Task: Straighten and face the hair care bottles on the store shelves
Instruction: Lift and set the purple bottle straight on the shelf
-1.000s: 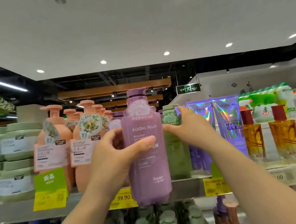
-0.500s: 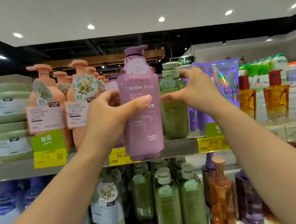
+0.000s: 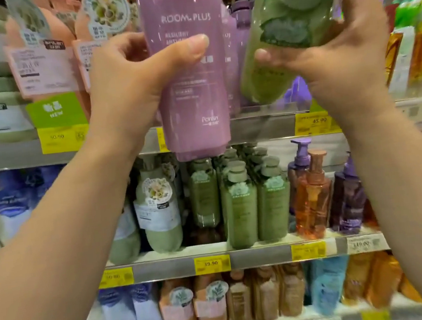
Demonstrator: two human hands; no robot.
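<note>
Left hand [image 3: 141, 81] grips a tall glossy lilac plastic bottle [image 3: 191, 83]; right hand [image 3: 337, 60] clasps a tilted, translucent green plastic bottle [image 3: 266, 49] beside it.

Purple bottle [image 3: 191, 83] and green bottle [image 3: 282, 35] tops beyond the upper edge; small label print blurred.

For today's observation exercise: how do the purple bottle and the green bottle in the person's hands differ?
Colour: the purple bottle is lilac, the green bottle olive. Pose: the purple bottle is upright, label facing out; the green bottle is tilted, its top leaning towards the camera. Holder: the left hand grips the purple bottle, the right hand the green bottle. Both are held off the shelf.
</note>
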